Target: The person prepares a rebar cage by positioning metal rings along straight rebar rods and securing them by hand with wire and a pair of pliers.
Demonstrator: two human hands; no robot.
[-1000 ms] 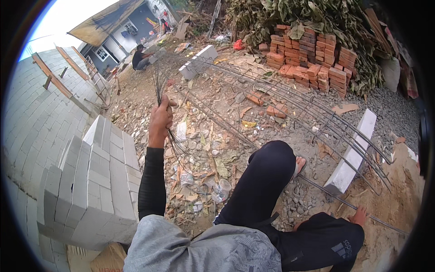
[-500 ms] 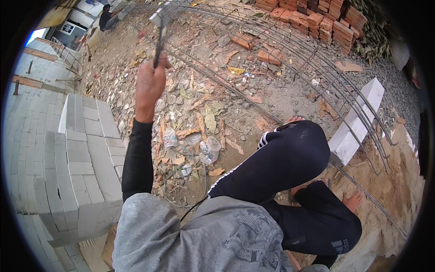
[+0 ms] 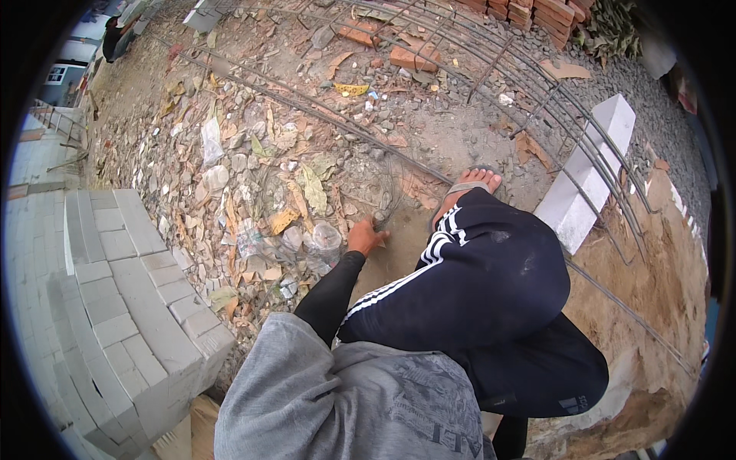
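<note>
The left hand (image 3: 366,236) reaches down to the ground just left of the raised knee in dark striped trousers (image 3: 475,268). Its fingers are curled closed around the lower end of a bunch of thin wire (image 3: 389,192), which runs up and away from the hand toward the long steel bars (image 3: 322,107) lying across the dirt. The wire is thin and partly lost against the rubble, so how many strands there are cannot be told. The hand's black sleeve (image 3: 330,291) leads back to a grey shirt (image 3: 337,399) at the lower edge. The right hand is out of sight.

A sandalled foot (image 3: 469,186) rests on the ground just right of the hand, touching one of the bars. Left of the hand lie dry leaves, stones and crumpled clear plastic (image 3: 322,239), the plastic just beside the wrist. Further left of the hand stands a stack of grey blocks (image 3: 123,291). Right of the foot a white block (image 3: 586,176) lies under more curved steel bars. Well beyond the hand, at the top edge, sits a pile of red bricks (image 3: 537,11), with a few loose bricks (image 3: 410,57) nearer. Far off at the upper left, another person (image 3: 113,38) crouches.
</note>
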